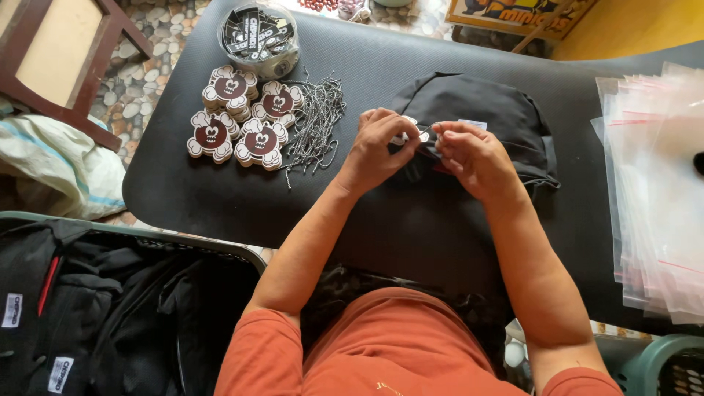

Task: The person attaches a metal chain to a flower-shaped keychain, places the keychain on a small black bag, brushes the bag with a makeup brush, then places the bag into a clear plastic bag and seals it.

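A folded black garment (477,110) lies on the black table (411,220). My left hand (378,147) and my right hand (473,154) meet over its near edge. Between the fingertips of both hands sits a small white and brown tag (411,134), pinched from both sides and mostly hidden by the fingers. A small white label (473,124) shows on the garment just beyond my right hand.
Stacks of skull-shaped card tags (242,117) and a pile of metal ball chains (315,125) lie left of my hands. A clear round tub of black labels (258,37) stands behind them. Clear plastic bags (653,191) are piled at the right. A bin of black clothing (110,308) sits lower left.
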